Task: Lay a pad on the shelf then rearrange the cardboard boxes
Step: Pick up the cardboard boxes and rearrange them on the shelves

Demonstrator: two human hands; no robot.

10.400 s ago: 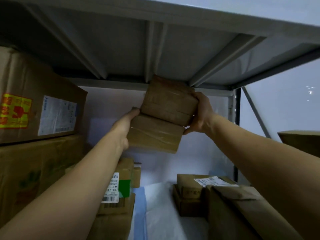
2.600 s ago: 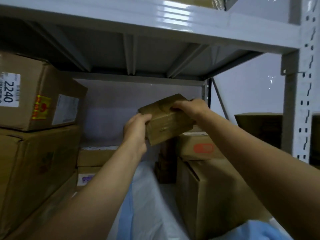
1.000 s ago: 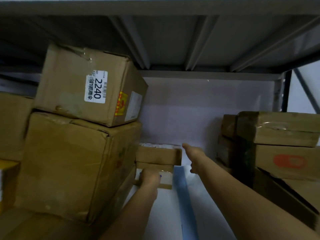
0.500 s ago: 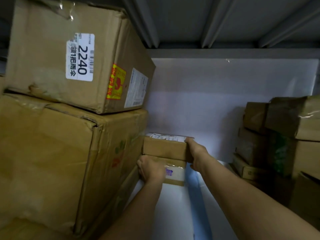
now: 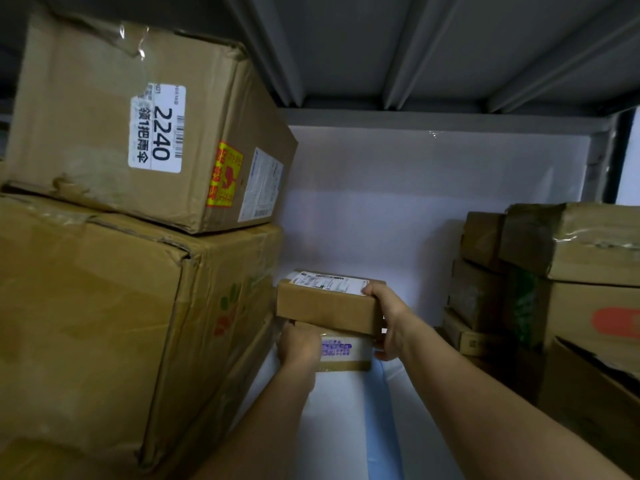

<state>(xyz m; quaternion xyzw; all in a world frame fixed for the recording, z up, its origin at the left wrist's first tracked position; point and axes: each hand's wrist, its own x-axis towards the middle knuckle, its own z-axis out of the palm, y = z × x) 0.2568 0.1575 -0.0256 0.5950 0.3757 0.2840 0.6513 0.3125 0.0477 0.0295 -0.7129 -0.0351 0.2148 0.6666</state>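
Note:
Two small cardboard boxes are stacked at the back of the shelf, on the white and blue pad (image 5: 343, 410). The upper small box (image 5: 325, 304) has a white label on top. My right hand (image 5: 386, 318) grips its right end, fingers over the top edge. The lower small box (image 5: 344, 351) carries a purple-printed label. My left hand (image 5: 299, 344) holds its left front corner. Both stand right next to the big box stack on the left.
A large cardboard box (image 5: 114, 334) fills the left side, with the "2240" box (image 5: 138, 119) on top of it. Several boxes are stacked on the right (image 5: 561, 289). The upper shelf's metal underside (image 5: 415, 46) hangs close overhead. A white wall closes the back.
My right hand has closed further round the upper small box's right end. My left hand stays on the lower box. The view has moved slightly closer.

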